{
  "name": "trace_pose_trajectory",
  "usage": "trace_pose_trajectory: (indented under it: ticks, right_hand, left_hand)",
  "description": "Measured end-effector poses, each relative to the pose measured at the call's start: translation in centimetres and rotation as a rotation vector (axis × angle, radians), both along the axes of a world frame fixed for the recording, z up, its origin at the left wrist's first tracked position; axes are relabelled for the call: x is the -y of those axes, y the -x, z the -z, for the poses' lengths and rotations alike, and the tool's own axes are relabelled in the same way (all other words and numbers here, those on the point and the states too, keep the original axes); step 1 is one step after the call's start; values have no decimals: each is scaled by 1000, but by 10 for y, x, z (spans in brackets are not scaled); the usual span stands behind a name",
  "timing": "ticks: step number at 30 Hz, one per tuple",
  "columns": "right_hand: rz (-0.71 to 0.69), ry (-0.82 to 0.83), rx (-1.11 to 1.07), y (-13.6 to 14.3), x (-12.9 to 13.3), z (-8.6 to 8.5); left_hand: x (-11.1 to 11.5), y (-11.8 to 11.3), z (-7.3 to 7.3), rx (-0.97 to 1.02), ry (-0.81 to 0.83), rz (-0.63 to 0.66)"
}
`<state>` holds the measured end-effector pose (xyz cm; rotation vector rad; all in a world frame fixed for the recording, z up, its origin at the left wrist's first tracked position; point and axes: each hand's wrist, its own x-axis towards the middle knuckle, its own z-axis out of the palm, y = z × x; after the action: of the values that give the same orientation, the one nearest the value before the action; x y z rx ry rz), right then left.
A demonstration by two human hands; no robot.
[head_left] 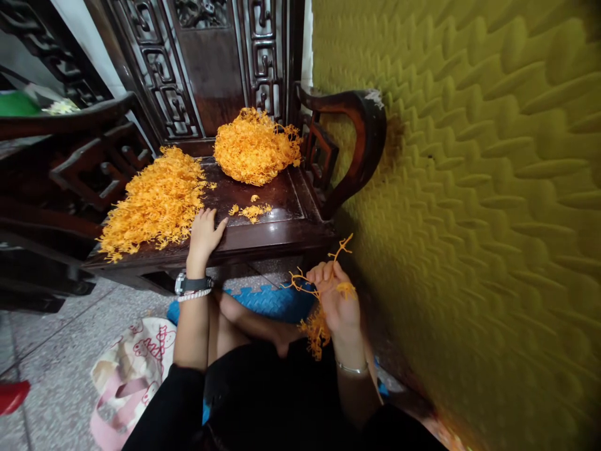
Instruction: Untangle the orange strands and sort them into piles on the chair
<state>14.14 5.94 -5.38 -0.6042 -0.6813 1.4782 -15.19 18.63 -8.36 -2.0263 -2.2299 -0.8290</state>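
Observation:
My left hand [205, 235] rests with its fingers apart on the front edge of a dark wooden chair seat [282, 233], at the right side of a wide heap of orange plastic pieces [157, 203]. A rounder orange pile [256, 147] sits at the back of the seat, and a few loose pieces [253, 212] lie in front of it. Raised to the right of the seat, my right hand [335, 291] has curled fingers around thin orange branching pieces [305, 285]. More orange pieces [317, 332] show just below that hand.
The chair's curved armrest [369, 144] stands beside a padded olive wall [460, 188]. On the speckled floor [56, 338] lie a white and pink bag [136, 357], a blue mat [267, 304] and a red object [13, 397].

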Motion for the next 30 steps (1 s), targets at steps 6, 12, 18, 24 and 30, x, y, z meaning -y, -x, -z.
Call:
trace_pose_trajectory:
  ticks: [6, 12, 18, 24, 30]
  right_hand:
    - [-44, -5, -4, 9, 2, 5]
    - [-12, -21, 43, 8, 8, 7]
    - [-17, -21, 60, 10, 8, 9]
    - [68, 10, -22, 10, 10, 4]
    - [-6, -45, -133, 4, 3, -11]
  left_hand:
    - [2, -55, -10, 151, -148, 165]
    - [-25, -104, -19, 154, 34, 83]
    - [-37, -100, -14, 14, 13, 339]
    - [-25, -97, -17, 36, -114, 390]
    - [26, -116, -28, 444, -332, 451]
